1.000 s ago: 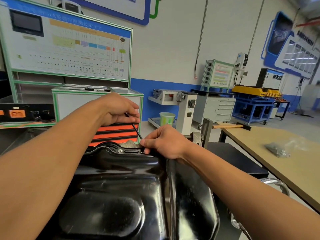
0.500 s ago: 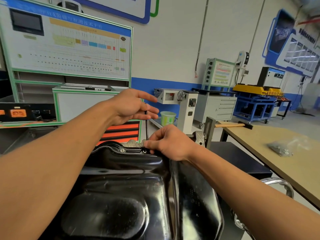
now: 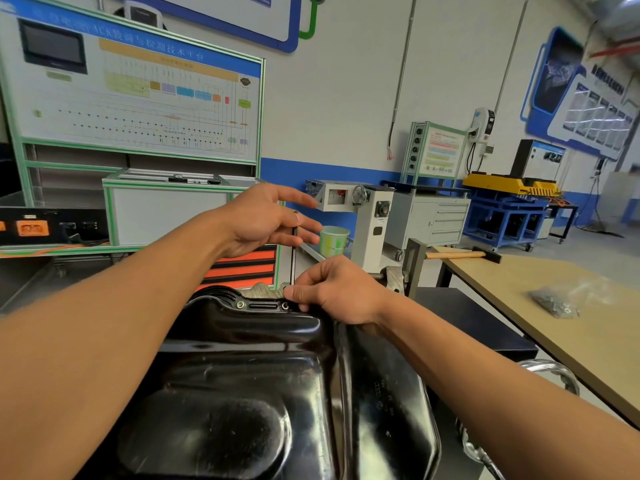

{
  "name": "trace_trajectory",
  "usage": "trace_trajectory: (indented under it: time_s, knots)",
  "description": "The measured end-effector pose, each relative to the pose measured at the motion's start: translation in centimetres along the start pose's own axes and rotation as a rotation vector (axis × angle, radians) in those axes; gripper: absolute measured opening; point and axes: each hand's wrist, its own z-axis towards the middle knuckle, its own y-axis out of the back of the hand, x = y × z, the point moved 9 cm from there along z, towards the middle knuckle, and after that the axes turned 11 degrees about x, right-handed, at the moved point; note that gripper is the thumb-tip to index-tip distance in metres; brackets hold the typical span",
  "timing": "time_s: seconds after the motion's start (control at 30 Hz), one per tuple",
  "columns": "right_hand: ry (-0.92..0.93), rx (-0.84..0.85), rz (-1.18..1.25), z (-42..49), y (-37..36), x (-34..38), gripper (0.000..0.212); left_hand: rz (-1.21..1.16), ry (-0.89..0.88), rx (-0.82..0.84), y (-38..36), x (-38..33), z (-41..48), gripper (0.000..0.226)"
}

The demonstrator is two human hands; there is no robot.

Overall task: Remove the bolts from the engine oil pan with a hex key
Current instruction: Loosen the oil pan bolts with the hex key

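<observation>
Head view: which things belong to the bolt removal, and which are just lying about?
Job: oil pan, hex key, flange bolts, left hand touching the key's top, right hand pinching its foot.
Lying about: hammer, bag of small parts, green cup.

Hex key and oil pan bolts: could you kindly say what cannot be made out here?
Head view: hex key lower tip and what it engages, hidden behind the right hand.
Head view: oil pan near end, cut off by the bottom edge.
Head view: bag contents on the table, blurred and small.
</observation>
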Motion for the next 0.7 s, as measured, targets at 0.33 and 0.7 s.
trace_trajectory:
  time_s: [0.33,0.7]
  knots:
    - [-0.046,-0.047,-0.020,0.3,0.0,0.1,0.028,0.055,-0.011,-0.048,0.0,0.3,-0.2,0.029]
    - [-0.099,-0.031,-0.021,0.0,0.0,0.2,0.035,0.299,-0.048,-0.085,-2.0,0.1,0.1,0.022]
